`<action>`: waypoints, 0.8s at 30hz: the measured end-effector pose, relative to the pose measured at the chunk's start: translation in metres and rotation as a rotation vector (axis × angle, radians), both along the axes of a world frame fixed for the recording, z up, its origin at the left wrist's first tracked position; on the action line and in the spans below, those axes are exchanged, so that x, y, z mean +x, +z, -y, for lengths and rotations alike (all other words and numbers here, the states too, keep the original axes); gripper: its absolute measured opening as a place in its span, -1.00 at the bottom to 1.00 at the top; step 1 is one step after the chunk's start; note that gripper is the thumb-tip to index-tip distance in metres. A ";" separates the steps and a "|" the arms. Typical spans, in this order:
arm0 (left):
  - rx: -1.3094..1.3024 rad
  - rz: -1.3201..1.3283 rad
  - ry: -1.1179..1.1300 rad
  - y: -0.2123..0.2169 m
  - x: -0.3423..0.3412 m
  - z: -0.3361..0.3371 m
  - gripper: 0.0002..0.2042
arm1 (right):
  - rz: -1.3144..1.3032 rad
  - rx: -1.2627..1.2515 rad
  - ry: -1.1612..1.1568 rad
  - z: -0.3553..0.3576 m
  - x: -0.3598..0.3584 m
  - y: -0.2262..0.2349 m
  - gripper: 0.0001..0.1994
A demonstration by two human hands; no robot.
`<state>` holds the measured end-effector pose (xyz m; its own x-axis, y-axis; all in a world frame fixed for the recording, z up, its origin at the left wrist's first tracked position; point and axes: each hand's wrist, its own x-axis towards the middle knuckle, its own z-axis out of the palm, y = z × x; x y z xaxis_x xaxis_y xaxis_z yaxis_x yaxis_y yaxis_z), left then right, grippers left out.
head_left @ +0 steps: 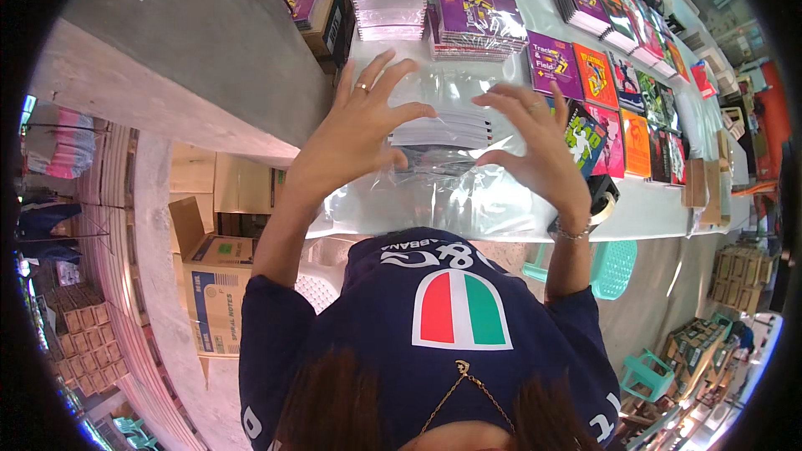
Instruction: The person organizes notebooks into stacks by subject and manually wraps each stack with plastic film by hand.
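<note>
I am holding both hands over the small stack of notebooks, which is lying near the near edge of the table, left of that edge's middle. My left hand is arching by the stack's left end and my right hand by its right end; each grip is spread, thumb well apart from the fingers, and neither is pinching anything that I can make out (whether a fingertip is brushing the clear film, I cannot tell). As I judge it, the film is the likeliest trouble: it is glinting and wrinkling around the stack, so a careless tug could be creasing or tearing it, or dragging the notebooks askew. Pressing unevenly from the two ends could be fanning the loose layers, and pulling toward my body could be tipping them over the near edge. Reaching too far forward could be knocking the purple-covered stack standing toward the far edge. As for direction, the small stack's long axis is running left to right, roughly parallel to the near edge, its pale page edges showing in layers and its ends pointing toward my two hands.
</note>
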<state>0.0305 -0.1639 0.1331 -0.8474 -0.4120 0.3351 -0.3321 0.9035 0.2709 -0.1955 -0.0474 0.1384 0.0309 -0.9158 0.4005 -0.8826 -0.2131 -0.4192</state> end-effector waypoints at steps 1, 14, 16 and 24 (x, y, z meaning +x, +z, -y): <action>-0.077 0.037 0.039 -0.005 0.000 0.001 -0.66 | -0.023 0.051 0.027 0.002 0.001 -0.008 -0.69; 0.410 -0.795 0.294 -0.123 0.031 -0.018 0.15 | 0.665 -0.209 -0.192 -0.030 -0.040 -0.117 -0.36; 0.445 -0.766 0.398 -0.149 0.011 -0.039 0.22 | 0.581 -0.065 -0.180 -0.037 -0.030 -0.144 -0.23; 0.268 -0.763 0.451 -0.176 -0.032 -0.044 0.05 | 0.347 -0.044 -0.055 -0.011 -0.007 -0.159 -0.14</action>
